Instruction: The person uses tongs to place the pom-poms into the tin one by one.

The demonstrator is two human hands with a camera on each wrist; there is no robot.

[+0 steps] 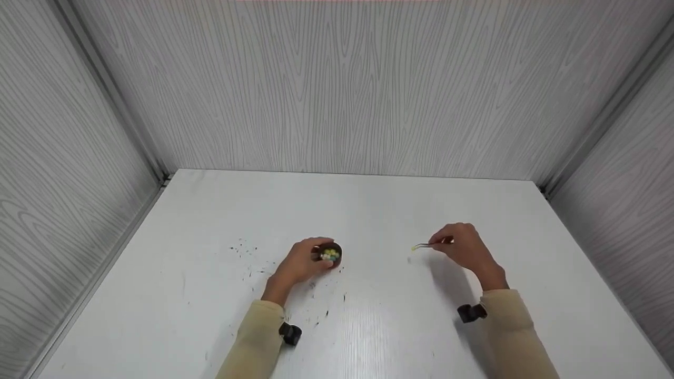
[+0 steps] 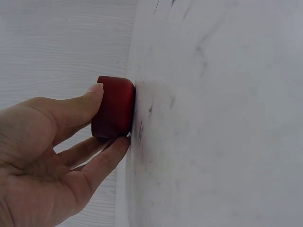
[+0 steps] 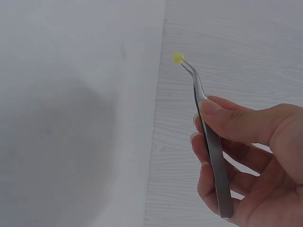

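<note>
Left hand grips red cup; right hand pinches tweezers (yellow bead at tip)

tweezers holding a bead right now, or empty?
Holding. The tweezers in the right hand have a small yellow bead pinched at their tips, held above the table, apart from the small bowl.

A white counter carries a small dark bowl of beads, within the left grip. Dark specks lie scattered just left of that grip.
</note>
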